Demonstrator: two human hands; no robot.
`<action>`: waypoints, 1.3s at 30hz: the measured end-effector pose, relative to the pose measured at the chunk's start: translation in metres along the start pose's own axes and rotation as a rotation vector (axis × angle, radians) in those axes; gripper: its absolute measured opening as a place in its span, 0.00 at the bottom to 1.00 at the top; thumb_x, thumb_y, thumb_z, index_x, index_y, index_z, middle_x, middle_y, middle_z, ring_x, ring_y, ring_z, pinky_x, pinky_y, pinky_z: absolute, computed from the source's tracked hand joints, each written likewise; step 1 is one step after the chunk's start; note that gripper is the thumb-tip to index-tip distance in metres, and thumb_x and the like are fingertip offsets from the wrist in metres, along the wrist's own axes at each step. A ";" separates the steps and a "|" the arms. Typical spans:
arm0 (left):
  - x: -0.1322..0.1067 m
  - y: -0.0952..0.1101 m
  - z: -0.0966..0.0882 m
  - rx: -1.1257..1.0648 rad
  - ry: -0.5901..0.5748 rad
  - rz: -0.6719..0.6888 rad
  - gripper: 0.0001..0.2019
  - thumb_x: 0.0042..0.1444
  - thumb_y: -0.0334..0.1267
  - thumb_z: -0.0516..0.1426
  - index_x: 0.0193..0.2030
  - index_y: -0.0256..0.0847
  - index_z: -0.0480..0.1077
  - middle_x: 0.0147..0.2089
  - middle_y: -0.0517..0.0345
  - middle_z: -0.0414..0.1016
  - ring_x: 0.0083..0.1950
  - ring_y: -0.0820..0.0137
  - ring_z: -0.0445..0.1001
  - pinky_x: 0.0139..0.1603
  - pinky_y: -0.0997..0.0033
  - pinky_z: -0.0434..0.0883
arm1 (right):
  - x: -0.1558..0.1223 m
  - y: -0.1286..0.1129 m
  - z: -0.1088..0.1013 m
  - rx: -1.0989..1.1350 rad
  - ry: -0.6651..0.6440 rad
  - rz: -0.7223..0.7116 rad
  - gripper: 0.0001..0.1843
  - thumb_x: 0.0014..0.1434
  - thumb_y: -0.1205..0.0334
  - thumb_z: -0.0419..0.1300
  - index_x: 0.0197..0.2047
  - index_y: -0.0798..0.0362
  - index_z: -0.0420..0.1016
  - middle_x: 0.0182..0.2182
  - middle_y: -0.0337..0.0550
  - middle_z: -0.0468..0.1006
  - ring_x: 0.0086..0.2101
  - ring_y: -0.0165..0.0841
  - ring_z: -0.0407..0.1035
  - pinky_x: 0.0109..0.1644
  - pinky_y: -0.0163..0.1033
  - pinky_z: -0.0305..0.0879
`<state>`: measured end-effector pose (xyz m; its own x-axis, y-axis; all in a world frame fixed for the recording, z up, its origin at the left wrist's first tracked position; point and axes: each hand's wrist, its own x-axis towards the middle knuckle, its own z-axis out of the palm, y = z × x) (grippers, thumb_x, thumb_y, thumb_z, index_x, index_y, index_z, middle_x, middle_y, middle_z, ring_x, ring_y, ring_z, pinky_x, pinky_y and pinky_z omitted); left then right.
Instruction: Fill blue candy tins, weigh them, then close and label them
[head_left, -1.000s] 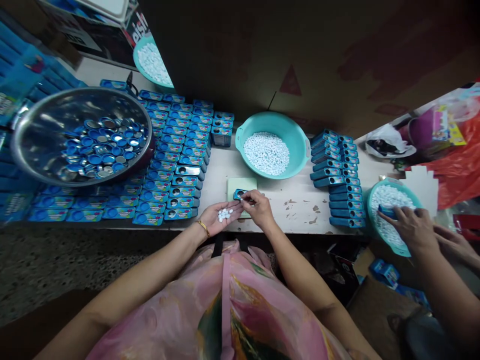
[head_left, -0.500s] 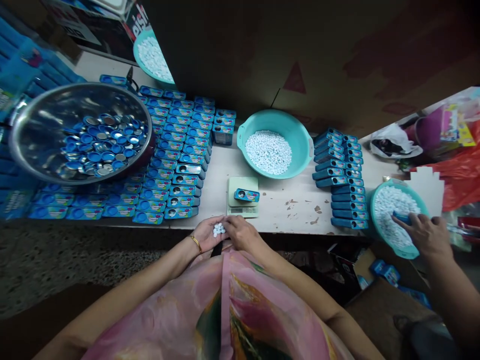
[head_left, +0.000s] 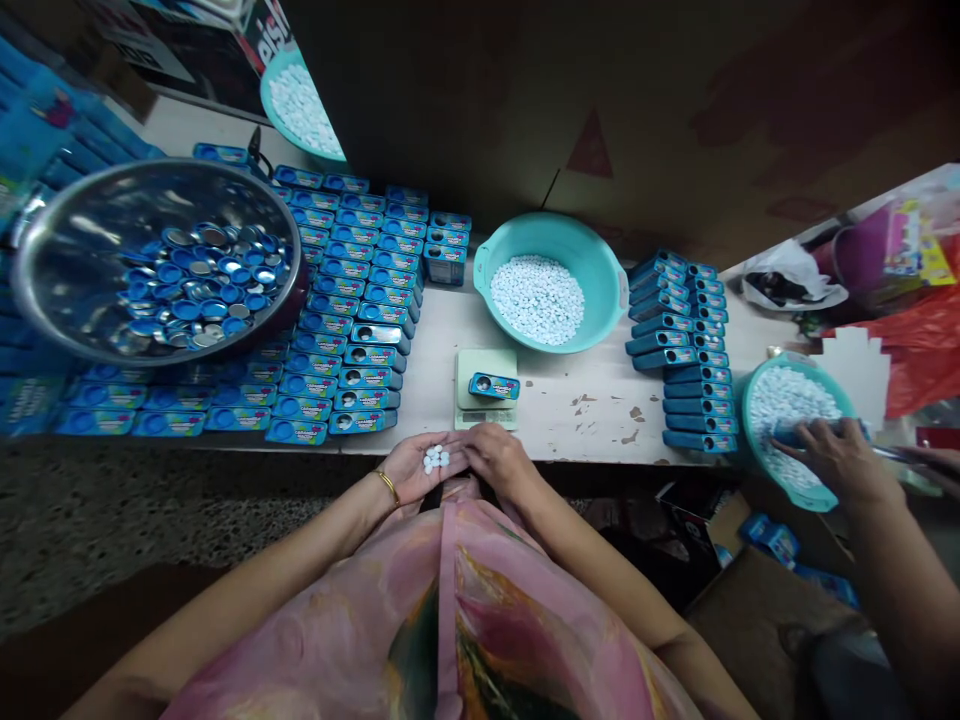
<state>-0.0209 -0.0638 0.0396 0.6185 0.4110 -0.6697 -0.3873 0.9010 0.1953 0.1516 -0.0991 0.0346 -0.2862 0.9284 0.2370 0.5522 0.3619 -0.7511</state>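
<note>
My left hand [head_left: 417, 470] is palm up at the table's front edge, cupping several small white candies [head_left: 436, 459]. My right hand [head_left: 496, 458] rests against the left fingertips with its fingers curled together; whatever they may pinch is hidden. Just beyond the hands, a blue candy tin [head_left: 494, 386] with a round hole in its top lies on a pale green scale [head_left: 465, 366]. Farther back stands a turquoise basin [head_left: 600, 290] partly filled with the same white candies.
Rows of blue tins [head_left: 307, 386] and a steel bowl [head_left: 67, 330] of round lids fill the left. More tins [head_left: 697, 408] stand at right. A co-worker's hand [head_left: 847, 465] holds a blue tin over another candy basin [head_left: 814, 497]. A large cardboard box [head_left: 480, 90] borders the back.
My right hand has shifted slightly right, uncovering more of the candies in my left palm. The co-worker's hand has moved a little left over the basin with its tin.
</note>
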 end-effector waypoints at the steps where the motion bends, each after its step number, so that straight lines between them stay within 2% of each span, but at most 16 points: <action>1: 0.000 0.002 0.003 0.003 0.008 0.011 0.17 0.54 0.29 0.48 0.49 0.23 0.64 0.43 0.37 0.73 0.48 0.59 0.71 0.50 0.61 0.67 | 0.006 0.002 -0.008 0.025 0.074 0.028 0.09 0.56 0.66 0.51 0.37 0.52 0.70 0.34 0.43 0.71 0.38 0.31 0.64 0.43 0.37 0.63; 4: -0.001 0.009 0.010 0.014 0.027 0.027 0.17 0.53 0.30 0.50 0.49 0.22 0.64 0.48 0.34 0.70 0.53 0.56 0.66 0.52 0.60 0.65 | 0.029 0.011 -0.030 0.020 0.208 0.081 0.09 0.56 0.66 0.50 0.37 0.52 0.70 0.34 0.44 0.71 0.38 0.31 0.65 0.43 0.37 0.63; 8: -0.005 0.009 0.011 0.009 0.044 0.042 0.18 0.52 0.29 0.50 0.50 0.23 0.63 0.51 0.34 0.67 0.55 0.55 0.63 0.52 0.61 0.65 | 0.049 0.024 -0.038 -0.018 0.241 0.117 0.09 0.55 0.66 0.51 0.36 0.51 0.71 0.33 0.44 0.72 0.37 0.32 0.66 0.44 0.37 0.62; 12: -0.008 0.004 0.003 -0.013 0.052 0.051 0.17 0.52 0.30 0.51 0.49 0.23 0.64 0.51 0.33 0.67 0.55 0.55 0.63 0.52 0.61 0.65 | 0.046 0.028 -0.037 0.063 0.329 0.154 0.10 0.57 0.64 0.50 0.37 0.51 0.72 0.34 0.43 0.73 0.37 0.31 0.67 0.43 0.37 0.63; 15: -0.009 0.001 -0.001 -0.029 0.050 0.051 0.17 0.52 0.30 0.51 0.48 0.23 0.64 0.51 0.34 0.68 0.54 0.56 0.65 0.52 0.62 0.65 | 0.033 0.020 -0.037 0.080 0.393 0.169 0.11 0.58 0.63 0.49 0.40 0.51 0.71 0.36 0.44 0.73 0.39 0.31 0.67 0.44 0.37 0.63; 17: -0.009 -0.001 -0.002 -0.049 0.032 0.051 0.15 0.53 0.30 0.50 0.46 0.24 0.65 0.47 0.36 0.70 0.51 0.58 0.68 0.51 0.62 0.65 | 0.023 0.008 -0.030 0.019 0.288 0.109 0.11 0.58 0.63 0.50 0.41 0.51 0.71 0.37 0.44 0.72 0.40 0.31 0.66 0.44 0.37 0.63; 20: -0.006 -0.006 -0.005 -0.087 0.018 0.059 0.10 0.55 0.32 0.49 0.37 0.27 0.68 0.34 0.45 0.75 0.38 0.65 0.74 0.44 0.63 0.69 | 0.011 -0.011 -0.004 -0.196 -0.112 -0.070 0.12 0.56 0.63 0.52 0.43 0.53 0.70 0.38 0.46 0.72 0.40 0.32 0.65 0.43 0.36 0.64; 22: -0.005 -0.009 -0.008 -0.094 0.033 0.046 0.09 0.56 0.32 0.49 0.31 0.30 0.67 0.26 0.52 0.73 0.29 0.70 0.73 0.37 0.67 0.71 | 0.008 -0.018 0.015 -0.314 -0.291 -0.135 0.13 0.56 0.63 0.53 0.45 0.54 0.69 0.37 0.48 0.71 0.37 0.33 0.64 0.39 0.37 0.64; 25: -0.005 -0.013 -0.011 -0.081 0.059 0.003 0.10 0.56 0.32 0.48 0.29 0.31 0.67 0.24 0.54 0.71 0.26 0.72 0.71 0.34 0.69 0.71 | 0.005 -0.017 0.033 -0.346 -0.344 -0.169 0.13 0.56 0.64 0.52 0.45 0.55 0.68 0.37 0.48 0.71 0.37 0.35 0.64 0.36 0.37 0.64; 28: -0.007 -0.014 -0.013 -0.062 0.085 -0.011 0.10 0.56 0.32 0.48 0.30 0.30 0.67 0.25 0.52 0.72 0.28 0.72 0.72 0.34 0.69 0.71 | 0.002 -0.014 0.037 -0.351 -0.356 -0.213 0.13 0.56 0.65 0.52 0.45 0.55 0.67 0.38 0.46 0.70 0.39 0.34 0.63 0.41 0.37 0.63; 33: -0.006 -0.015 -0.012 -0.042 0.048 -0.020 0.09 0.56 0.32 0.49 0.31 0.29 0.67 0.27 0.51 0.73 0.30 0.70 0.73 0.36 0.68 0.71 | -0.004 -0.018 0.033 -0.316 -0.264 -0.200 0.13 0.55 0.62 0.53 0.43 0.55 0.68 0.37 0.45 0.71 0.36 0.35 0.63 0.40 0.37 0.63; 36: -0.005 -0.013 -0.007 -0.063 0.022 0.034 0.10 0.56 0.30 0.48 0.33 0.28 0.68 0.29 0.49 0.74 0.34 0.69 0.74 0.41 0.66 0.70 | 0.002 -0.015 0.016 -0.172 -0.081 -0.118 0.10 0.56 0.66 0.50 0.41 0.55 0.69 0.36 0.45 0.71 0.37 0.32 0.63 0.42 0.36 0.62; 39: -0.006 -0.008 0.001 -0.047 0.017 0.049 0.12 0.56 0.31 0.48 0.40 0.24 0.68 0.39 0.39 0.74 0.45 0.62 0.72 0.49 0.64 0.67 | 0.018 -0.002 -0.011 -0.054 0.146 -0.026 0.11 0.58 0.67 0.48 0.40 0.54 0.70 0.36 0.45 0.71 0.40 0.31 0.64 0.46 0.36 0.62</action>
<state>-0.0206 -0.0736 0.0427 0.5864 0.4518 -0.6723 -0.4491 0.8721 0.1944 0.1544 -0.0822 0.0474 -0.1861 0.9196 0.3461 0.5883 0.3864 -0.7103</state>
